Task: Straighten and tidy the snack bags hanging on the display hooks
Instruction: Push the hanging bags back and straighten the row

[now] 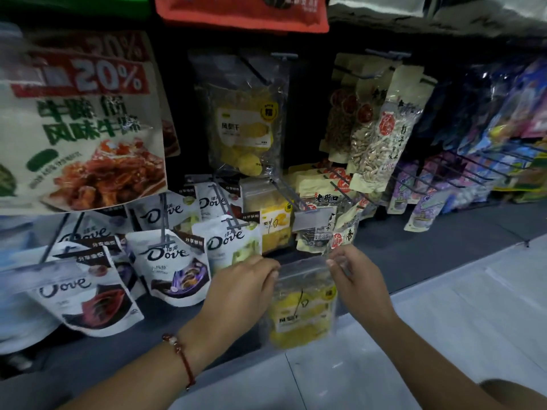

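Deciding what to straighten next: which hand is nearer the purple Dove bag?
Left. The left hand pinches the yellow dried-fruit bag just right of the purple Dove bag; the right hand holds that bag's far corner.

The bag (pixel 303 303) I pinched in my left hand (pixel 245 287) and right hand (pixel 356 276) was clear glossy plastic, its top strip smooth. The Dove pouches (pixel 170 261) looked glossy white film. The beef bag (pixel 80 128) had a matt, papery face. The seed packs (pixel 381 137) were matt paper with clear windows. The hooks (pixel 284 187) were thin grey metal wire
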The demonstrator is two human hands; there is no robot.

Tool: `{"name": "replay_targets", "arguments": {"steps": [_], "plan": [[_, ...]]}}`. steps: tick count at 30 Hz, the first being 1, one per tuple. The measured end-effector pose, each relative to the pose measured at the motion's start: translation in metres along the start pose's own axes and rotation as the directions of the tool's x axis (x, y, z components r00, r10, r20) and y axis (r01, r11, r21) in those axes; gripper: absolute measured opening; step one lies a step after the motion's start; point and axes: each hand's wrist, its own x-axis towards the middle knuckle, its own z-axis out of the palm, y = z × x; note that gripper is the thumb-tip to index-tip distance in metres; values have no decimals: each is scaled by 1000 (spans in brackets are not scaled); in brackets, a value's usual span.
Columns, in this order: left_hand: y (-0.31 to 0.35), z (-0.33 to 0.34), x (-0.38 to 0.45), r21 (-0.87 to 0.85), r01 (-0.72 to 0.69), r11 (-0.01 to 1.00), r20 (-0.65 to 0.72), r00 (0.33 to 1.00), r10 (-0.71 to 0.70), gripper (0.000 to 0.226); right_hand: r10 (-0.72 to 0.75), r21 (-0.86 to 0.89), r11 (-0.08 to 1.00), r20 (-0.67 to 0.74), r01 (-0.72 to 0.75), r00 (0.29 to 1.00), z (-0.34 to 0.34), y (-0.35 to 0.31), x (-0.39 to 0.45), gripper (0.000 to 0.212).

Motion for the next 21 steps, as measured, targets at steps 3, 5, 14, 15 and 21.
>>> {"name": "replay_targets", "arguments": {"steps": [3, 5, 14, 15, 21], "plan": [[3, -20, -6, 7, -19, 1000, -62, 998, 19, 16, -163, -86, 984, -38, 159, 986, -9, -22, -3, 23], [3, -30, -11, 18, -22, 1000, -94, 995, 23, 16, -244, -136, 962, -37, 237, 969, -11, -34, -8, 21], [-9, -66, -30, 148, -86, 985, -139, 985, 106, 15, -209, -123, 970, 29, 211, 978, -4, -73, -21, 16], [-12, -69, -31, 177, -93, 980, -142, 983, 119, 16, -218, -119, 969, 20, 219, 976, -5, -78, -21, 16], [-10, -87, -40, 68, -156, 985, -125, 979, 163, 11, -261, -159, 953, -5, 256, 965, -17, -103, -25, 13]]}}
